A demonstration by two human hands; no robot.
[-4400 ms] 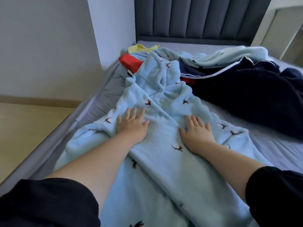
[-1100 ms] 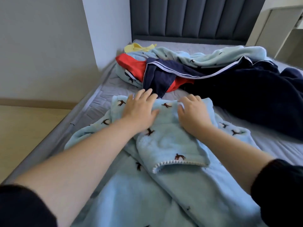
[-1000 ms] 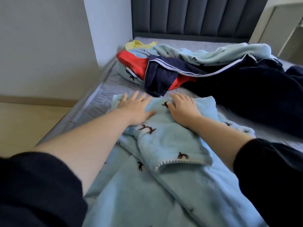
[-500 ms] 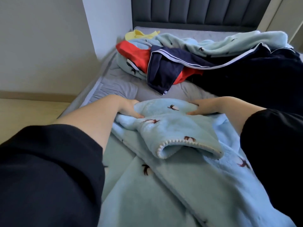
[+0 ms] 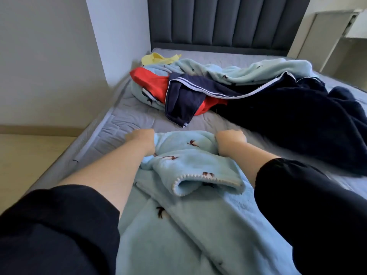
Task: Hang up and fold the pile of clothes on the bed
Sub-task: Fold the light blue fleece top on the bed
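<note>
Light-blue fleece garment (image 5: pixel 190 159) with small dark bird motifs; navy garment (image 5: pixel 184 100) edged in white piping.

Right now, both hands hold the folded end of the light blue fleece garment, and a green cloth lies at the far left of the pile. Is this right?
Almost. The head view shows that crumpled cloth is yellow, not green. The left hand and right hand do hold the folded end of the light blue fleece garment.
</note>
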